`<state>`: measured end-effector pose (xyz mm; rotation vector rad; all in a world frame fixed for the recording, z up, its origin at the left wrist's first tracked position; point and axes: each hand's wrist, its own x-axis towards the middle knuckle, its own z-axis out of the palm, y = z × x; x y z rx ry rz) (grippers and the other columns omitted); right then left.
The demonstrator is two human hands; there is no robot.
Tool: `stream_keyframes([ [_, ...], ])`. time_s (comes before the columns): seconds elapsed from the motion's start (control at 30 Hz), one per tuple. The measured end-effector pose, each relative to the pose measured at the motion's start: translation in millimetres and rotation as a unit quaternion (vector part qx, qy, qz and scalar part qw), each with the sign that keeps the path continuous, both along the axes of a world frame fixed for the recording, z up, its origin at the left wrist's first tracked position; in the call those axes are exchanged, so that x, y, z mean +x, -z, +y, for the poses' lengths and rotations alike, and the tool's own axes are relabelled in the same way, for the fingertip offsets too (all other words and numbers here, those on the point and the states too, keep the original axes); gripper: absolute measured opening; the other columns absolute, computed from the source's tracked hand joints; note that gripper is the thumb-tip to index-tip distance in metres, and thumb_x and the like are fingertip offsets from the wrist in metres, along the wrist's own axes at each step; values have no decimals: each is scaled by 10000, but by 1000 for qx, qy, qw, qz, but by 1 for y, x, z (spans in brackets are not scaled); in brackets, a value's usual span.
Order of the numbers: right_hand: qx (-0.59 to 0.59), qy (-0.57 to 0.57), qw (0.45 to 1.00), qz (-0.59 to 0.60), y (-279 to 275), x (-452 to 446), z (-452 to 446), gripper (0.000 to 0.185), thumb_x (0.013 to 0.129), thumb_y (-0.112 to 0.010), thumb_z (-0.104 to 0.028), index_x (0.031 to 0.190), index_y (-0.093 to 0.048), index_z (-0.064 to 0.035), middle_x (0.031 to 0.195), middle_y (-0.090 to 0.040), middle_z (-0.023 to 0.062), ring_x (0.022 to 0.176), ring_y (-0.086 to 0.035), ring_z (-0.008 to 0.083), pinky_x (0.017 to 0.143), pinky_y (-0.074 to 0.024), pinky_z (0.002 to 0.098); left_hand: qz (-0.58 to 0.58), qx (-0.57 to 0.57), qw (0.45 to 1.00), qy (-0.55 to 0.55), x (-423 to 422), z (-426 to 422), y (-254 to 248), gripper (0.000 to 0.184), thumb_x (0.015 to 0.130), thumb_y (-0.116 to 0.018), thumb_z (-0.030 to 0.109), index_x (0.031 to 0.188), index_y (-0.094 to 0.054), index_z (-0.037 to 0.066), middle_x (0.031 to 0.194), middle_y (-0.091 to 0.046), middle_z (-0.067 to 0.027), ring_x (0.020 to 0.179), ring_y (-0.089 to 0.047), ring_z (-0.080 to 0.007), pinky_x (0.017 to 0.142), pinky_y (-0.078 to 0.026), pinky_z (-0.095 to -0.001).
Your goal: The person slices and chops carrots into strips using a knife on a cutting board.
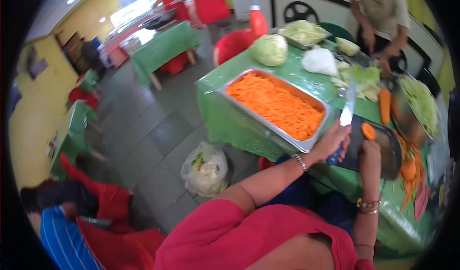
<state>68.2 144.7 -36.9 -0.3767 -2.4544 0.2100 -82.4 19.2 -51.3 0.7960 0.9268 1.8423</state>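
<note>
My left hand (334,141) is wrapped around the blue handle of a kitchen knife (349,102), whose blade points away from me over the green table. On the dark cutting board (354,148), my right hand (370,151) is closed at the near end of a cut carrot (368,131); its fingers partly hide the piece. Left of the board stands a steel tray (268,126) heaped with carrot strips (282,105). A whole carrot (385,106) lies beyond the board, and orange peelings (409,167) are scattered to its right.
A whole cabbage (269,50), a white plastic bag (320,61) and trays of shredded cabbage (303,32) share the table. Across it, a person (381,21) works with their hands over cabbage leaves. A scrap bag (205,169) sits on the floor. A seated person (67,236) is at lower left.
</note>
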Motion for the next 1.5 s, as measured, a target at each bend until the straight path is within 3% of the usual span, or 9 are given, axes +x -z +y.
stream_keyframes([
  [0.27, -119, -99, 956, 250, -110, -68, -42, 118, 879, -620, 94, 978, -630, 31, 873, -611, 86, 786, -593, 162, 739, -501, 282, -28, 9, 1000, -3, 0, 9, 3, 157, 1065, -447, 272, 1091, -390, 129, 711, -513, -37, 429, -519, -147, 349, -455, -299],
  [0.4, 31, -272, 950, 150, -93, -130, -75, 197, 852, -647, 73, 1037, -665, 9, 1006, -694, 171, 933, -666, 348, 832, -537, 388, -11, 38, 999, 5, -8, 28, 42, 219, 1046, -484, 185, 1215, -474, 47, 796, -607, -75, 453, -570, -160, 364, -466, -303],
  [0.43, -29, -304, 948, 94, -85, -134, -75, 214, 846, -643, 76, 1048, -671, 10, 1029, -697, 176, 967, -666, 350, 857, -531, 402, 210, 99, 963, -134, -16, 49, 78, 239, 1043, -488, 173, 1233, -488, 27, 811, -623, -76, 461, -581, -156, 364, -464, -300],
  [0.47, -87, -334, 938, 38, -79, -138, -72, 232, 840, -639, 78, 1059, -677, 12, 1051, -700, 181, 1000, -665, 351, 882, -525, 415, 168, 96, 976, -101, -13, 44, 68, 233, 1046, -484, 179, 1233, -482, 39, 795, -616, -65, 461, -577, -150, 366, -465, -296],
  [0.7, 10, -60, 998, -14, -50, -78, 101, 232, 942, -613, -53, 1147, -642, 51, 1058, -679, 213, 977, -656, 359, 873, -505, 403, -14, -5, 1000, -7, 3, 6, 3, 150, 1083, -416, 295, 1131, -386, 157, 689, -498, -12, 443, -520, -116, 377, -480, -275],
  [1.1, -58, -23, 982, -176, -20, -10, 122, 252, 948, -554, -39, 1185, -620, 15, 1083, -595, 190, 1067, -576, 370, 953, -453, 409, 6, 5, 1000, -1, 1, 10, -1, 228, 1089, -414, 325, 1045, -353, 110, 683, -487, -49, 434, -532, -151, 356, -458, -297],
  [1.3, -171, -83, 982, -7, 10, -6, 128, 391, 874, -638, -3, 1260, -583, 34, 1271, -589, 199, 1168, -554, 334, 1026, -426, 402, 1, -17, 1000, 1, 3, 13, -4, 246, 1087, -423, 329, 1059, -347, 96, 686, -494, -56, 435, -537, -159, 352, -453, -294],
  [1.4, -57, -97, 993, -42, 6, -8, 113, 456, 845, -659, 21, 1291, -570, 24, 1248, -582, 195, 1163, -546, 330, 1028, -423, 393, 8, -9, 1000, 10, 1, 15, 1, 247, 1089, -419, 329, 1059, -345, 96, 685, -495, -58, 435, -535, -158, 353, -452, -293],
  [1.5, -150, -102, 982, -61, -3, -3, 107, 463, 838, -659, 23, 1292, -569, 21, 1212, -581, 181, 1146, -543, 334, 1023, -418, 385, 8, -5, 1000, 10, 2, 15, 1, 237, 1091, -415, 324, 1062, -345, 100, 684, -495, -57, 437, -536, -157, 353, -449, -293],
])
